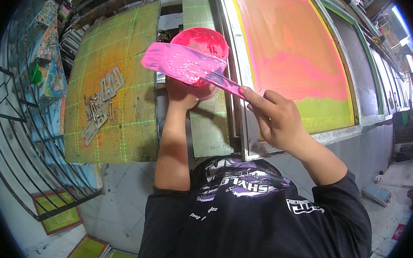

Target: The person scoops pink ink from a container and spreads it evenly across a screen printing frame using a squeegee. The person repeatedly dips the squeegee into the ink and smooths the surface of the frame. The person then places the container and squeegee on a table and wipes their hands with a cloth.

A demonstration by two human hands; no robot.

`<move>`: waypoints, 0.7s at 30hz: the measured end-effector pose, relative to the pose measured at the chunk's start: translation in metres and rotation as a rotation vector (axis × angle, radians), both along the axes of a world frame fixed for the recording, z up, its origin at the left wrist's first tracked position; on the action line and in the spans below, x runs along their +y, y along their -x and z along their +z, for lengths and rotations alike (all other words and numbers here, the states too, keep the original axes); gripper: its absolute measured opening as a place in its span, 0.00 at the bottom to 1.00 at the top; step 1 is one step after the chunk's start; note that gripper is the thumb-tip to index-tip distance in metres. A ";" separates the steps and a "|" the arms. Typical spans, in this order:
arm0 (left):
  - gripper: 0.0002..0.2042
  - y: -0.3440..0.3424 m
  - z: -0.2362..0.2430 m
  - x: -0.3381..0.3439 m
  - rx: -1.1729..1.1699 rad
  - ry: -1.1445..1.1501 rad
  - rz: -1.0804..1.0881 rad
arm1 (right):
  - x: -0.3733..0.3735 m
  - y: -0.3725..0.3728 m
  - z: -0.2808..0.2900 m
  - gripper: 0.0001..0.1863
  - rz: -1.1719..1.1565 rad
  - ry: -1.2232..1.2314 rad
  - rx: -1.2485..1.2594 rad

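Note:
In my right hand (pixel 276 117) is the handle of a broad spatula, pinched between thumb and fingers. Its wide blade (pixel 176 60) is coated in glossy pink ink and lies across a round tub (pixel 200 34) smeared inside with red-pink ink. My left hand (pixel 181 93) grips the tub from below, its fingers mostly hidden behind the tub and blade. To the right is a framed printing screen (pixel 291 53), its mesh covered in pink and orange over most of its area, with a yellow-green strip nearest me.
A stained yellow-green board (pixel 135 43) with grid lines lies left, bearing metal brackets (pixel 112 82) and several bolts (pixel 94 107). A narrower board (pixel 210 128) sits beneath the tub. Farther right stand more framed screens (pixel 353 58). Black metal railings (pixel 28 154) curve along the left; small frames (pixel 87 253) lean below.

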State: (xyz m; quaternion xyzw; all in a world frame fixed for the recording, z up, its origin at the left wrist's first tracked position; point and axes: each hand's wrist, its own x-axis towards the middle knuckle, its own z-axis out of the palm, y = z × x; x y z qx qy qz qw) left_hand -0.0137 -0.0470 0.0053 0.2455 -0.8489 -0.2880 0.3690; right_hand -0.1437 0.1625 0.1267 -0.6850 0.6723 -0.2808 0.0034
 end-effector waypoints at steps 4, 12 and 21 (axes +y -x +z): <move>0.55 0.003 -0.006 -0.002 0.078 -0.065 0.060 | 0.011 0.004 0.005 0.27 0.021 -0.064 0.009; 0.57 0.004 -0.013 -0.007 0.152 -0.125 0.155 | 0.033 0.014 0.025 0.28 0.026 -0.185 0.001; 0.59 -0.001 -0.010 -0.005 0.206 -0.121 0.155 | 0.059 0.022 0.044 0.22 -0.020 -0.229 -0.027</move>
